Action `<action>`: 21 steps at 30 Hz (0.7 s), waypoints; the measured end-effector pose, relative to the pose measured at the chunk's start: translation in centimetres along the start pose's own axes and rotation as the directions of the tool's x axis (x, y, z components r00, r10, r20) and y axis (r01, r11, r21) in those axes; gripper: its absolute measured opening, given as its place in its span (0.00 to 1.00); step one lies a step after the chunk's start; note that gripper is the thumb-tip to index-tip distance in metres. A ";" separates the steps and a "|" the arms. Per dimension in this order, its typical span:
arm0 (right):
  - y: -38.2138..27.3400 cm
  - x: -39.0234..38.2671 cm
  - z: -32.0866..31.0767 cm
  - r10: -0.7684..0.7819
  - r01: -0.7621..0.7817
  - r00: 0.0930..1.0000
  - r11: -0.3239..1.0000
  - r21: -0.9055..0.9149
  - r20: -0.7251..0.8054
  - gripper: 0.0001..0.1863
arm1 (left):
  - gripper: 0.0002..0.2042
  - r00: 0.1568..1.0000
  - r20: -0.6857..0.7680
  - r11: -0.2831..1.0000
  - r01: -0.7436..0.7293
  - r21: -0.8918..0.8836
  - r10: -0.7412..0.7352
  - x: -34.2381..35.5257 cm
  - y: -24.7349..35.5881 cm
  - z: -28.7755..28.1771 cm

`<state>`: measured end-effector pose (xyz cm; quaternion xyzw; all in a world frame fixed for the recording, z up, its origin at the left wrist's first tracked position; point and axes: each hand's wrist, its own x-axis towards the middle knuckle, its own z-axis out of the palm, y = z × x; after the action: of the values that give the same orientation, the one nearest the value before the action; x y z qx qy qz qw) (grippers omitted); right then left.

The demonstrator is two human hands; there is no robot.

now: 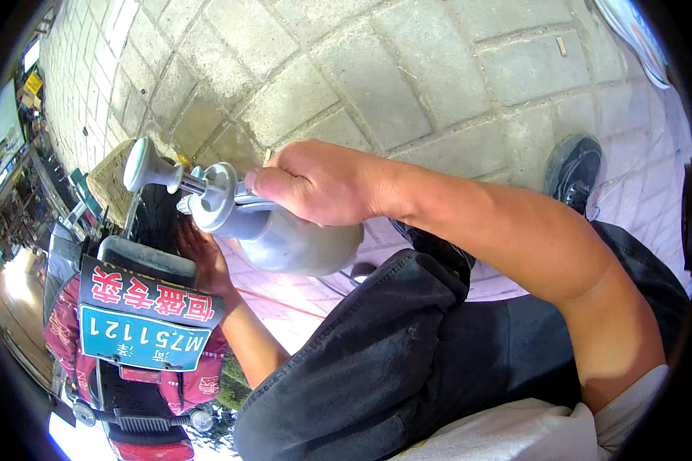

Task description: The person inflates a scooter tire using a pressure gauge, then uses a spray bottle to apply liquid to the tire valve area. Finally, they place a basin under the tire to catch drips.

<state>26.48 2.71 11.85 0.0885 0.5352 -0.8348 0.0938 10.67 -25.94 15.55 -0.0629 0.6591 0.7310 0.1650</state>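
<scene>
A pump spray bottle [300,246] with a grey head and a plunger knob lies tilted in my right hand [315,180]. My fingers wrap round its handle, and the nozzle end points left at a black tyre [155,215]. My left hand [207,261] is beside the tyre, its fingers stretched out against or close to it; dark shade and the sprayer head partly cover them. Just below that hand is a dark mud flap [150,286] with a blue number plate [142,338], both upside down, on a small vehicle.
A rough tan block [109,180] stands against the tyre. Maroon patterned fabric [60,316] and a red lamp [152,452] belong to the vehicle. A thin red line [281,303] runs over the paving [377,84]. My bent legs and a dark shoe [573,169] are at the right.
</scene>
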 end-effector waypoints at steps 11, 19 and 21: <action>1.0 -0.1 0.4 -0.103 0.102 0.993 0.994 -0.026 -0.049 0.26 | 0.24 0.860 0.493 0.809 0.381 -0.449 -0.131 1.6 0.9 -5.9; 0.3 -0.2 0.3 -0.044 0.044 0.998 0.999 -0.014 -0.041 0.26 | 0.25 0.996 0.041 0.933 0.083 -0.350 -0.073 -1.2 1.3 -0.1; 0.1 -0.1 0.5 -0.026 0.026 0.999 1.000 0.007 -0.033 0.26 | 0.25 0.991 0.047 0.920 -0.134 0.369 0.125 -0.6 1.1 -1.7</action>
<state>26.61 2.18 12.02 0.0954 0.5348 -0.8363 0.0738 10.70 -27.82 16.55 0.0213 0.7864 0.6029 0.1325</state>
